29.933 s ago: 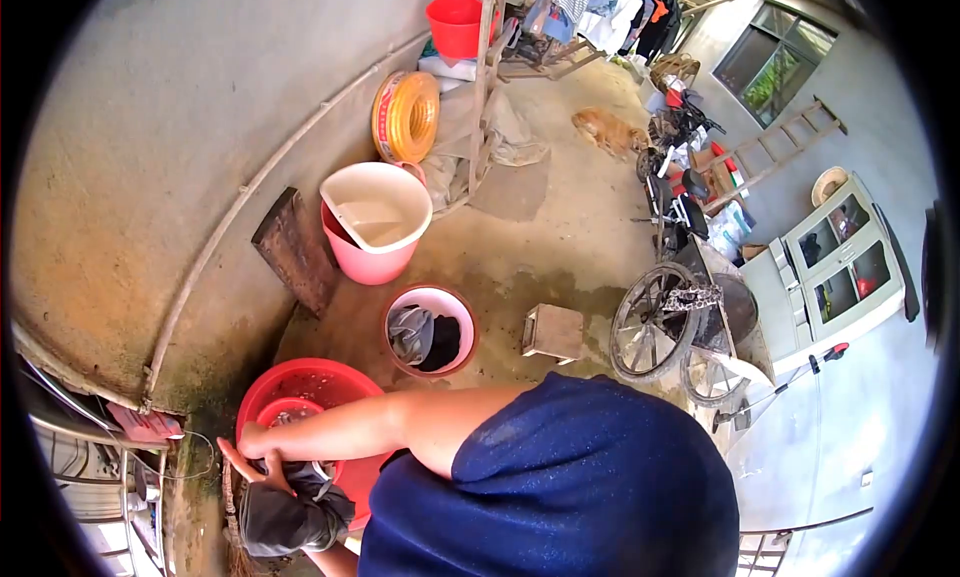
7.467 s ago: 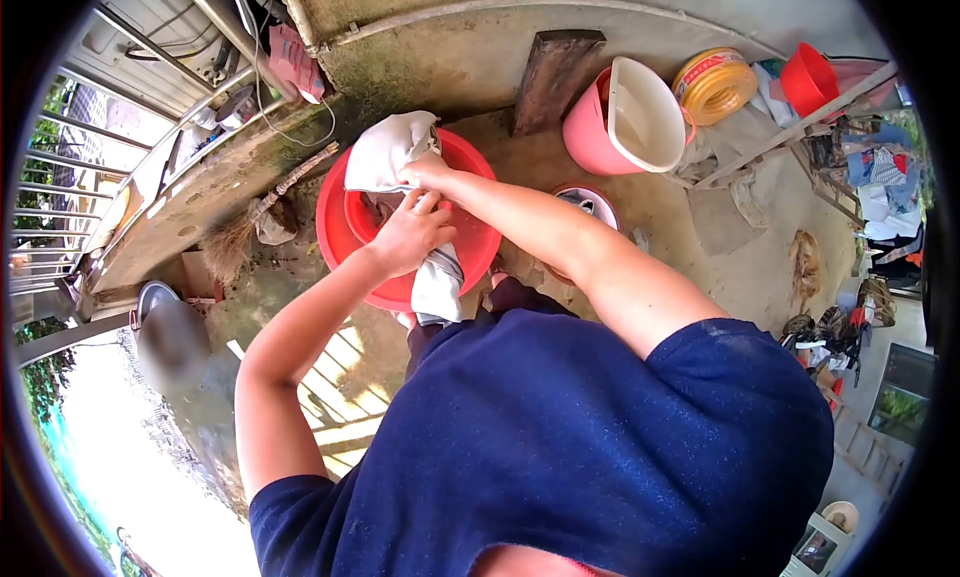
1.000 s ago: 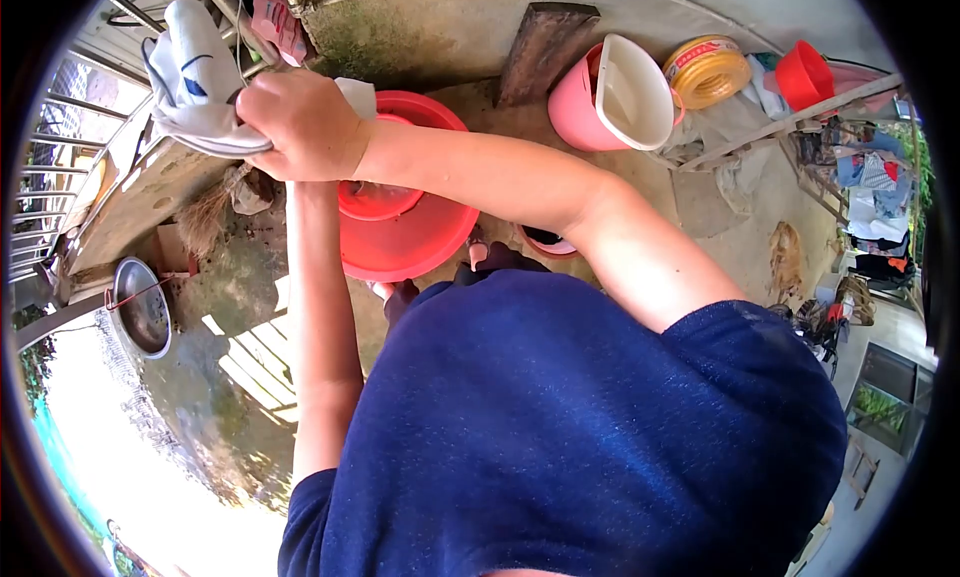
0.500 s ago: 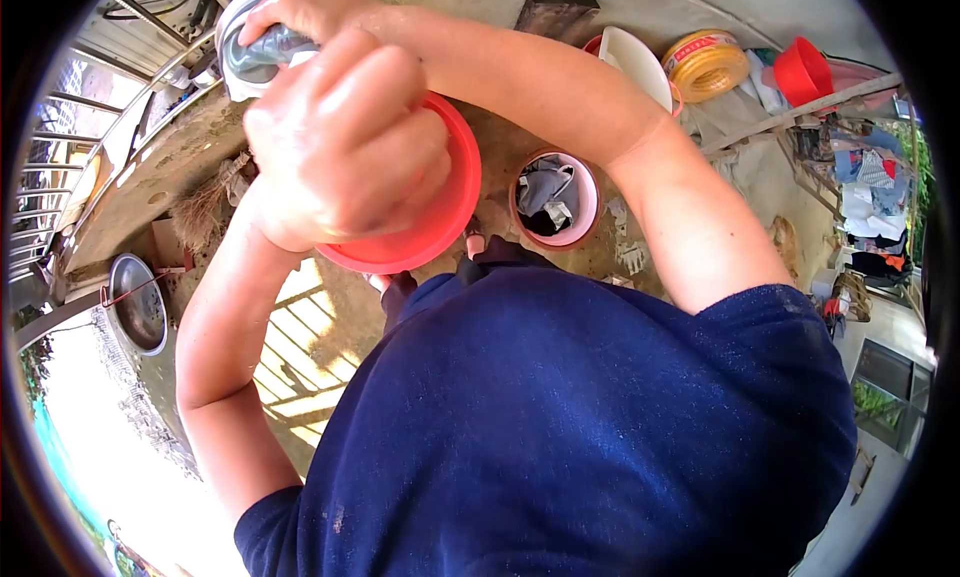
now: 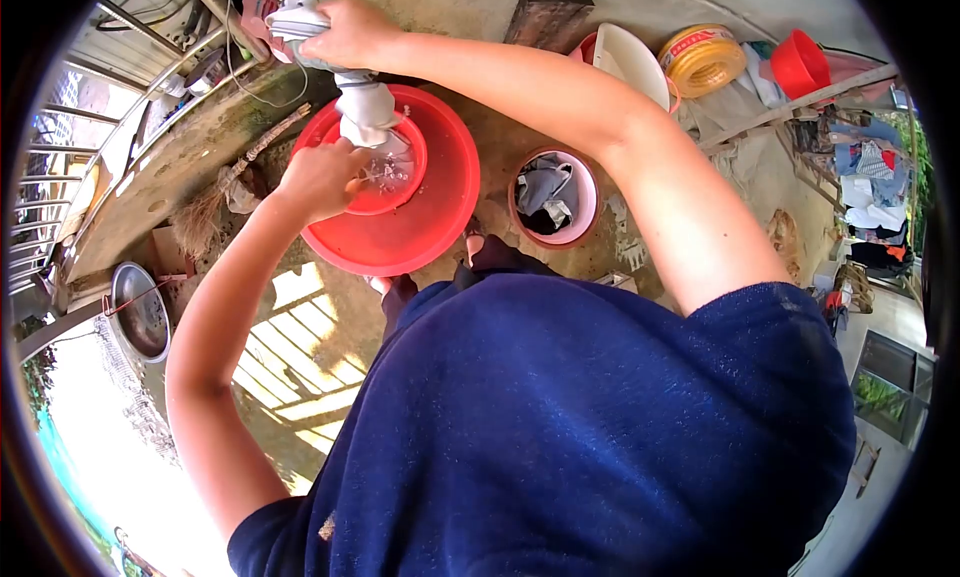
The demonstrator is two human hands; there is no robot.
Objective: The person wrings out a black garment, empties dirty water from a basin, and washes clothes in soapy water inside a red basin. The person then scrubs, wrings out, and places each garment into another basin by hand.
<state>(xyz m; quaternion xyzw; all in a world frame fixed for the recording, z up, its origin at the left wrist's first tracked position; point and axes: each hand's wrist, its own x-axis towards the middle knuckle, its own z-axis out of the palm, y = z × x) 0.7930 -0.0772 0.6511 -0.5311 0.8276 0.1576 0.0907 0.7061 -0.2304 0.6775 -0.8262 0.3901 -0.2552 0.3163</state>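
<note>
A wet grey-and-white cloth (image 5: 362,107) hangs twisted from my right hand (image 5: 352,33), whose fingers are closed around its bunched upper part. My left hand (image 5: 325,180) is beside the cloth's lower end, thumb and fingers apart; whether the fingertips touch the fabric I cannot tell. Below the cloth, a small red basin (image 5: 417,157) holds water that splashes near my left fingers. It rests within a larger red basin (image 5: 452,205).
A pink-rimmed bucket (image 5: 590,192) with dark and grey clothes stands right of the basins. At left are a metal bowl (image 5: 140,312) and a twig broom (image 5: 198,215). Coiled yellow hose (image 5: 703,62) and a red bucket (image 5: 800,65) lie at the upper right. Metal railings line the left side.
My left hand has moved down from beside my right hand, and its fist has loosened. The cloth now hangs lengthwise towards the small basin, where water splashes. My right hand has shifted slightly right.
</note>
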